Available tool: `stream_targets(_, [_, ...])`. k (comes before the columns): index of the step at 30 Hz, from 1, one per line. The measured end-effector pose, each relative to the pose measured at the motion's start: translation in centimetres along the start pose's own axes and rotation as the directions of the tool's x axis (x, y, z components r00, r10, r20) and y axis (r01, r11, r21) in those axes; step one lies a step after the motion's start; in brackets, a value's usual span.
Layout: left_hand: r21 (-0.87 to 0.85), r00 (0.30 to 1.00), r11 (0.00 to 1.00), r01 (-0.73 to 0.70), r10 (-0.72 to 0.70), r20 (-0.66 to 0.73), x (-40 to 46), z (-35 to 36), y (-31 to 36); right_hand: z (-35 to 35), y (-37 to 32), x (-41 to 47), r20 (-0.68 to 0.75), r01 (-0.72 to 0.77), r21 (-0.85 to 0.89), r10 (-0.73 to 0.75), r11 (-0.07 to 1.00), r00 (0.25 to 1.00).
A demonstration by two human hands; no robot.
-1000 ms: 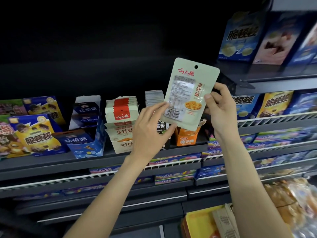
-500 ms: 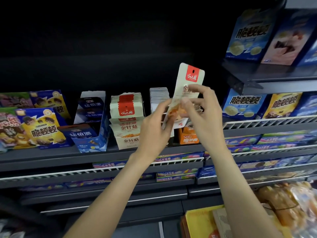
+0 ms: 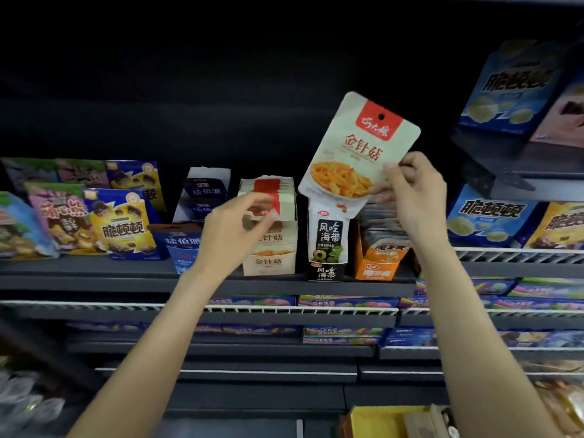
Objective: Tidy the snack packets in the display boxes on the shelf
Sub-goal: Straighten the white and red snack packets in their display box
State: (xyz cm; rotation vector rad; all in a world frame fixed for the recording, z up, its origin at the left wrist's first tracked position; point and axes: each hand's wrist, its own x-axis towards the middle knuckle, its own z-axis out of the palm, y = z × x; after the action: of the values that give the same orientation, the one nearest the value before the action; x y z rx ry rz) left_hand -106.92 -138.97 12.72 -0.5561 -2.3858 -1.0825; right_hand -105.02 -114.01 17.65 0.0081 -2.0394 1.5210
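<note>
Cream packet (image 3: 357,147) — right hand (image 3: 410,188) pinching

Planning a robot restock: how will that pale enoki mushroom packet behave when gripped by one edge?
The enoki mushroom packet probably stays fairly stiff: the right hand pinches only its lower right edge, yet it stands flat and upright. It looks thin, so likely light. Its glossy film may slip between smooth fingers.
</note>
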Motion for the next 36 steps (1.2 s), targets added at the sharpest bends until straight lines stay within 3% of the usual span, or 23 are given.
stream_targets(4, [0.358, 0.972, 0.912, -0.202, 0.142, 0.186, -1.2, -1.6, -3.7, 2.1, 0.0, 0.9, 0.054, 0.011, 0.110, -0.017, 0.994, 0.998])
stream_targets(8, [0.378, 0.957, 0.881, -0.285, 0.244, 0.153, -2.6, -1.9, -4.1, 5.9, 1.1, 1.1, 0.266, -0.141, 0.185, 0.089, 0.973, 0.960])
stream_targets(11, [0.377, 0.943, 0.864, -0.334, 0.305, 0.136, -3.1, -1.9, -4.4, 8.4, 3.5, 0.5, 0.415, -0.146, 0.054, 0.111, 0.988, 0.903])
stream_targets(15, [0.399, 0.921, 0.834, -0.382, 0.379, 0.090, -3.3, -2.0, -4.9, 10.3, 6.2, -0.4, 0.497, -0.067, -0.131, 0.124, 0.989, 0.859])
stream_targets(23, [0.406, 0.927, 0.837, -0.367, 0.367, 0.082, -3.1, -2.3, -4.9, 11.3, 7.3, 0.1, 0.522, 0.042, -0.345, 0.155, 0.938, 0.839])
stream_targets(28, [0.405, 0.935, 0.846, -0.347, 0.347, 0.075, -2.9, -1.9, -4.9, 11.2, 7.5, -0.2, 0.458, 0.133, -0.477, 0.116, 0.869, 0.881])
stream_targets(33, [0.394, 0.938, 0.853, -0.342, 0.338, 0.081, -3.1, -2.0, -4.9, 10.4, 7.2, -1.8, 0.288, -0.060, -0.208, 0.120, 0.976, 0.950])
stream_targets(36, [0.399, 0.931, 0.845, -0.356, 0.355, 0.079, -3.4, -1.8, -5.1, 8.9, 6.9, -2.6, 0.292, -0.127, -0.027, 0.129, 0.992, 0.948])
